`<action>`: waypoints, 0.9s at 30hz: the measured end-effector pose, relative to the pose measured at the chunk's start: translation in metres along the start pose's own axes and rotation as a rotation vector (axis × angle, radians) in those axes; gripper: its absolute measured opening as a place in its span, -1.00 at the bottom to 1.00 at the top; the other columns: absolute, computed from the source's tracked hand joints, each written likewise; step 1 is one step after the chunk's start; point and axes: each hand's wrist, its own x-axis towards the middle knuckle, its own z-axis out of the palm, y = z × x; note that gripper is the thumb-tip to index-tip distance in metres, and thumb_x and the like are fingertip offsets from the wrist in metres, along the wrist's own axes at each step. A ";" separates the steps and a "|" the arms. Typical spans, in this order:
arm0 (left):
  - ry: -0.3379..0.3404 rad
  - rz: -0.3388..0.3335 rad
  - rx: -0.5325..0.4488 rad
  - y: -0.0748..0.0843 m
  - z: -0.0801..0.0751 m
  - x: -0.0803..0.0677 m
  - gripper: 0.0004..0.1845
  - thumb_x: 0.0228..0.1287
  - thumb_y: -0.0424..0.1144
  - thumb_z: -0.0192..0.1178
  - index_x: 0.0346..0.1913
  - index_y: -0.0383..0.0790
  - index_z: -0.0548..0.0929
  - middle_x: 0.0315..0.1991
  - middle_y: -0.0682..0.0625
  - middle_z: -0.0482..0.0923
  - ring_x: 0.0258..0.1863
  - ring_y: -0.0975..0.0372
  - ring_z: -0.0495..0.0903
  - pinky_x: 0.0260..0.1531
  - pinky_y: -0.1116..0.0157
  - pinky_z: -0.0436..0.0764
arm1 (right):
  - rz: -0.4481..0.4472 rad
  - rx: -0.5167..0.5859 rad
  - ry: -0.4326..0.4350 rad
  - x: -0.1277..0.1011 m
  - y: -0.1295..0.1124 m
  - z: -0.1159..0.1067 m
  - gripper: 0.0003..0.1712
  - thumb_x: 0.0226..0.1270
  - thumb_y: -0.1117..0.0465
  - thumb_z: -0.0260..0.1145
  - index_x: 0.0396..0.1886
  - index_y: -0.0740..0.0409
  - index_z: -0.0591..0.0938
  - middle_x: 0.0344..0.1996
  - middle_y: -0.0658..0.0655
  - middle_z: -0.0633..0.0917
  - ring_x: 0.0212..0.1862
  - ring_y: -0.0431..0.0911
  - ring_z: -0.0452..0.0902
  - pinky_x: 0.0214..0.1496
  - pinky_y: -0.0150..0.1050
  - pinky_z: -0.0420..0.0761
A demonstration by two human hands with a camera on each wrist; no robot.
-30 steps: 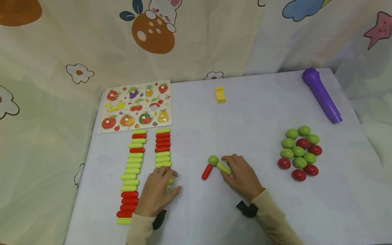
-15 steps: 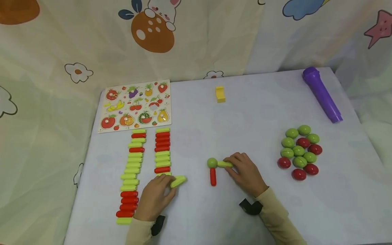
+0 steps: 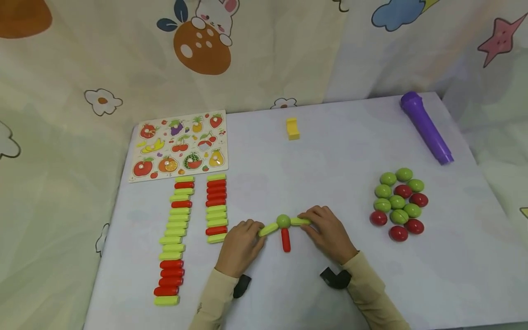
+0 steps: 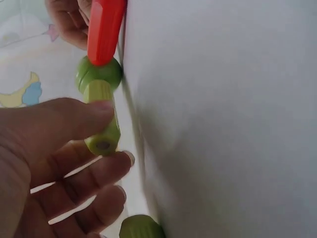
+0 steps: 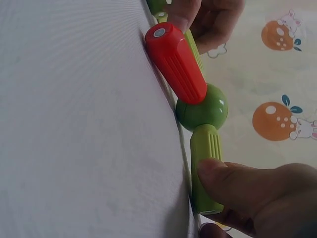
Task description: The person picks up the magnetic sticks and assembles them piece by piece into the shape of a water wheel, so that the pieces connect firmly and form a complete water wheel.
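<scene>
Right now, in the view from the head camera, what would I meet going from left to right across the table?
Fruit puzzle board → left column of sticks → left hand → green ball → right hand → cluster of red and green balls → purple tube.

Left hand pinches a green stick, thumb on its upper side and fingertips just under its free end; the other end butts against a green ball. A red stick touches the ball's opposite side and runs out the top edge of the frame, all pressed against the white surface. Another green piece shows at the bottom edge, and fingers of the other hand sit top left behind the red stick.
</scene>
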 end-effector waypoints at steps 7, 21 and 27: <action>0.012 -0.010 0.030 -0.001 0.000 0.000 -0.67 0.01 -0.15 0.46 -0.16 -0.16 0.65 -0.41 0.08 0.56 -0.48 0.29 0.43 -0.47 0.39 0.48 | -0.008 0.009 0.015 0.000 0.004 0.003 -0.63 0.06 0.30 0.49 -0.09 0.07 0.67 -0.23 -0.06 0.59 -0.20 -0.19 0.39 -0.24 -0.28 0.51; -0.021 -0.159 0.228 -0.022 -0.040 -0.031 -0.65 -0.20 -0.48 0.42 -0.24 -0.20 0.66 -0.36 -0.11 0.51 -0.38 0.05 0.42 -0.44 0.24 0.38 | -0.003 0.024 0.045 0.001 0.007 0.005 -0.63 0.07 0.37 0.46 -0.08 0.12 0.66 -0.23 -0.02 0.55 -0.20 -0.16 0.41 -0.22 -0.26 0.50; -0.034 -0.160 0.182 -0.024 -0.042 -0.035 -0.67 -0.20 -0.49 0.42 -0.25 -0.24 0.68 -0.39 -0.10 0.54 -0.40 0.08 0.47 -0.48 0.24 0.44 | 0.012 0.051 0.057 0.002 0.006 0.005 -0.60 0.08 0.40 0.45 -0.03 0.14 0.65 -0.18 0.01 0.54 -0.15 -0.15 0.43 -0.17 -0.23 0.54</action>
